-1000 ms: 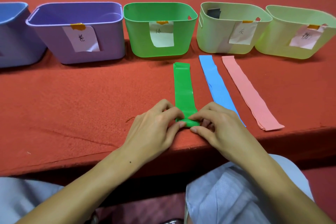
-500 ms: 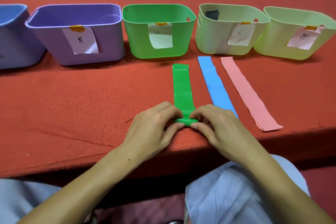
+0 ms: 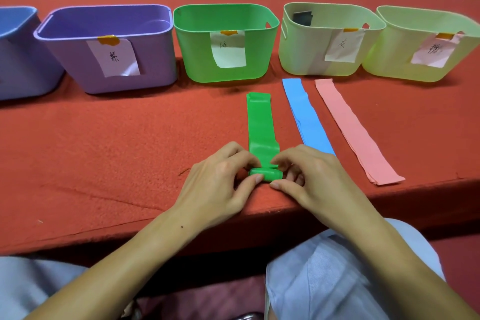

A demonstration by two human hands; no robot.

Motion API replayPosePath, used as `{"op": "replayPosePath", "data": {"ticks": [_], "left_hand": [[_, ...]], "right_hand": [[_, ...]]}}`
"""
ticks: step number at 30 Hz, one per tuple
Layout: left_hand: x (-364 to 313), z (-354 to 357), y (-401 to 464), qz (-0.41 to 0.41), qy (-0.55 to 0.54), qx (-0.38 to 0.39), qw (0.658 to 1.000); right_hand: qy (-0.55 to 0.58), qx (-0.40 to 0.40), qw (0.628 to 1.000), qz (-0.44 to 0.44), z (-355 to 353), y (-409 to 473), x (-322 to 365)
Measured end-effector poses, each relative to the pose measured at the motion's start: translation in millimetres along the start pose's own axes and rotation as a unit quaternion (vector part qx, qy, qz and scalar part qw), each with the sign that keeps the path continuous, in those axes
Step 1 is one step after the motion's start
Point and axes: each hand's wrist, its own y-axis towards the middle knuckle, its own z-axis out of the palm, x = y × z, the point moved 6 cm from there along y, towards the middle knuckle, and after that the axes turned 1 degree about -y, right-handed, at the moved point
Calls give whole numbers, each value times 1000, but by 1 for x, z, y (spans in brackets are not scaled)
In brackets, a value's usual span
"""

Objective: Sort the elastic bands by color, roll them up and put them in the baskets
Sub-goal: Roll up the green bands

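Two hands work on a green band [image 3: 262,127] that lies flat on the red table [image 3: 104,153], near the front edge. The end closest to the person is curled into a small roll. The left hand [image 3: 220,184] pinches the left side of the roll with thumb and fingers, and the right hand [image 3: 306,179] pinches the right side — both hands grip it. The far end of the green band points at the green basket [image 3: 224,44]. Beside it lie a blue band [image 3: 305,117] and then a pink band [image 3: 355,132], both flat and apart from each other. Behind them stands a row of baskets — a purple basket [image 3: 109,47] and two pale green baskets [image 3: 322,39], each with a paper label.
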Motion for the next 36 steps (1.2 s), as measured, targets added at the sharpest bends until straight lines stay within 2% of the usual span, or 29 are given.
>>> {"op": "replayPosePath", "data": {"ticks": [8,13,18,26,31,36], "left_hand": [[-3,1,0,11,29,3,1000],[0,4,1,25,20,7,999],[-1,1,-5,25,13,0,1000],[3,1,-4,20,-29,-3,999],[0,3,-2,35,-19,9,999],[1,1,-4,24,-10,-12,1000]], "right_hand": [[-26,-1,1000,3,3,2,-3],[-65,39,997,2,4,1,1],[-56,61,996,13,1,-3,1],[-9,35,999,24,3,-1,-2],[-1,27,1000,11,4,1,-4],[2,3,1000,9,0,2,-1]]}}
